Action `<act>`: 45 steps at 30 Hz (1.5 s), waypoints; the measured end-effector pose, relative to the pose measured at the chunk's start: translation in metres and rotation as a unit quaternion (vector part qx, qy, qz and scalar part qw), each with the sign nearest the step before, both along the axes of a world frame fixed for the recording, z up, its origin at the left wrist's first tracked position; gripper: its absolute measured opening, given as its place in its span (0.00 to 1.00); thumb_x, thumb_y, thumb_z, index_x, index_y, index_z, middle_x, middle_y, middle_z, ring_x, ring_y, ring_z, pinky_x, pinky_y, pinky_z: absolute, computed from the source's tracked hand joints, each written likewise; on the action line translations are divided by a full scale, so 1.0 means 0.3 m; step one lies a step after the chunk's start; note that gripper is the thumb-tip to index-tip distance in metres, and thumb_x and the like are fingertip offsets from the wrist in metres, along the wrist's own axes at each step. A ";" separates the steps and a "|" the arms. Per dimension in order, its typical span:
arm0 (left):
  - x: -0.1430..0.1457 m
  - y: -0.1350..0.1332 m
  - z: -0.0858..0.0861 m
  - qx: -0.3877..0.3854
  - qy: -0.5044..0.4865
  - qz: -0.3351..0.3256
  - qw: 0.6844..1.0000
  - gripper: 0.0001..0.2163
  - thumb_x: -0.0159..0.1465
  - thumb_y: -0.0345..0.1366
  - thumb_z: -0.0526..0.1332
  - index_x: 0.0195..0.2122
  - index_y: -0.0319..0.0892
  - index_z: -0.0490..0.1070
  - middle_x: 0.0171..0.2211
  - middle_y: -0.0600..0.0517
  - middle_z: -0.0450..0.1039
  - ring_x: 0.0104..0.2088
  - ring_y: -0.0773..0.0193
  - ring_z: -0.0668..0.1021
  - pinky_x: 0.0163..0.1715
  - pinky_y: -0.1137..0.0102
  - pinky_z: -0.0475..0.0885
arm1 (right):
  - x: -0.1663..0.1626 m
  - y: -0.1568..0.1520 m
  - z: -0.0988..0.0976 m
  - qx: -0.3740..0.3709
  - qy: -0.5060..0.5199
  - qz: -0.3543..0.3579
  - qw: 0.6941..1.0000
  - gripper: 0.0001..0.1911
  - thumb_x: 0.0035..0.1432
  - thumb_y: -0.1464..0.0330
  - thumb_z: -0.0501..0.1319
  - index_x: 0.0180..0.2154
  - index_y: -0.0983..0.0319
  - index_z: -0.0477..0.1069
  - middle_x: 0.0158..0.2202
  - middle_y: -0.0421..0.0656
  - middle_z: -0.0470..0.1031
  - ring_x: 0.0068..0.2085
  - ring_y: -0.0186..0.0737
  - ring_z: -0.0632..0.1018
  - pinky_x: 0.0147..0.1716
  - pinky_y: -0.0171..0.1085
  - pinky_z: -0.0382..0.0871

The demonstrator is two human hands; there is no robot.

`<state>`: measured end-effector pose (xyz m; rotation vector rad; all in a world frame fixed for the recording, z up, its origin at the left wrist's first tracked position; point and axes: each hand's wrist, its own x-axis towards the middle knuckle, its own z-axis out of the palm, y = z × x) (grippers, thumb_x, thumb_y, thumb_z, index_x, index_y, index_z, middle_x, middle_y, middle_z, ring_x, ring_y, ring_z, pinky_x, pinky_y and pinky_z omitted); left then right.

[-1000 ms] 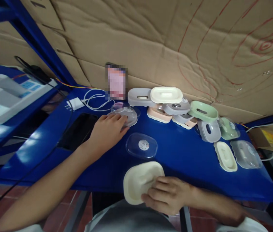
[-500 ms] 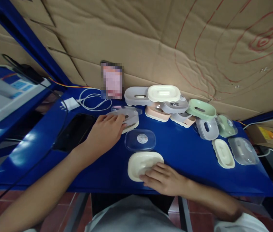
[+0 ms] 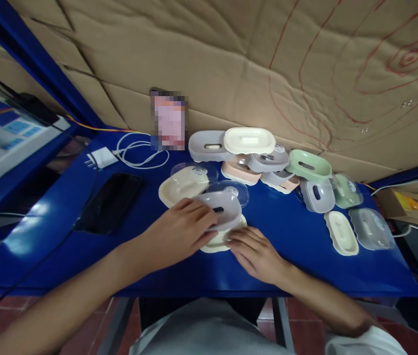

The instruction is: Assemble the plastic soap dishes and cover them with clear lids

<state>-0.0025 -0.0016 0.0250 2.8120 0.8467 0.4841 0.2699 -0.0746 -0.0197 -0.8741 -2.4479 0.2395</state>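
Observation:
My left hand (image 3: 179,231) is closed around a grey soap-dish insert (image 3: 220,208) with a slot in its top and holds it on the cream soap-dish base (image 3: 219,241) near the table's front edge. My right hand (image 3: 256,251) rests its fingertips on the right side of that cream base. A clear lid (image 3: 231,190) with a round sticker lies just behind them. Another cream base under a clear lid (image 3: 184,182) sits to the left.
Several more soap dishes and lids in grey, cream, pink and green are heaped at the back (image 3: 268,160) and right (image 3: 342,231) of the blue table (image 3: 297,266). A black phone (image 3: 108,202), a white charger with its cable (image 3: 134,150) and cardboard behind.
My left hand lifted the grey insert from the stack at the left and carried it right onto the cream base. My right hand slid to the base's right side.

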 end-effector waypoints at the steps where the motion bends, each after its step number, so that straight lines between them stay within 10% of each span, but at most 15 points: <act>1: 0.011 -0.009 -0.009 0.004 0.008 -0.015 1.000 0.06 0.76 0.38 0.61 0.44 0.42 0.73 0.43 0.48 0.80 0.46 0.55 0.81 0.51 0.60 0.72 | 0.003 0.002 0.002 0.001 0.024 0.001 1.000 0.12 0.71 0.75 0.60 0.52 0.60 0.75 0.49 0.46 0.84 0.51 0.41 0.83 0.56 0.44 0.76; 5: 0.045 -0.030 -0.042 0.028 0.013 -0.049 0.998 0.05 0.73 0.38 0.65 0.44 0.42 0.73 0.45 0.48 0.80 0.48 0.54 0.80 0.52 0.59 0.70 | 0.021 -0.010 0.005 0.065 0.098 -0.021 0.993 0.11 0.66 0.77 0.62 0.47 0.59 0.75 0.41 0.43 0.82 0.44 0.39 0.82 0.48 0.42 0.77; 12: 0.087 -0.070 -0.091 0.050 0.030 -0.106 0.993 0.19 0.72 0.46 0.67 0.59 0.45 0.71 0.54 0.47 0.79 0.52 0.54 0.79 0.53 0.59 0.69 | 0.076 0.019 -0.006 0.040 -0.091 -0.022 0.995 0.28 0.73 0.53 0.63 0.66 0.60 0.69 0.63 0.53 0.78 0.67 0.52 0.74 0.67 0.54 0.64; 20: 0.081 -0.044 -0.106 0.059 0.002 -0.097 0.994 0.19 0.73 0.46 0.66 0.60 0.44 0.72 0.55 0.45 0.77 0.52 0.52 0.79 0.52 0.58 0.70 | 0.081 0.036 -0.009 0.023 -0.126 -0.028 0.991 0.19 0.76 0.64 0.59 0.64 0.60 0.73 0.63 0.50 0.79 0.68 0.48 0.74 0.69 0.53 0.60; 25: 0.006 0.060 -0.077 0.072 -0.047 0.039 0.996 0.12 0.75 0.31 0.54 0.54 0.42 0.74 0.58 0.42 0.77 0.60 0.50 0.78 0.59 0.56 0.70 | 0.082 0.035 -0.005 0.030 -0.123 -0.021 0.992 0.18 0.75 0.62 0.61 0.62 0.60 0.74 0.64 0.49 0.79 0.66 0.48 0.75 0.67 0.52 0.61; 30: -0.103 0.189 -0.084 0.031 0.009 0.232 0.972 0.24 0.71 0.38 0.58 0.68 0.39 0.65 0.73 0.35 0.61 0.73 0.36 0.65 0.69 0.41 0.62 | 0.081 0.027 -0.004 0.032 -0.118 -0.007 0.992 0.18 0.75 0.62 0.62 0.61 0.60 0.75 0.64 0.50 0.78 0.66 0.49 0.75 0.66 0.52 0.64; 45: -0.143 0.223 -0.063 -0.114 -0.001 0.144 0.983 0.29 0.66 0.59 0.65 0.58 0.43 0.71 0.56 0.42 0.75 0.59 0.44 0.76 0.63 0.47 0.72 | 0.067 0.029 -0.011 -0.009 -0.070 -0.020 0.997 0.25 0.74 0.60 0.63 0.67 0.61 0.67 0.62 0.54 0.77 0.64 0.50 0.76 0.63 0.52 0.71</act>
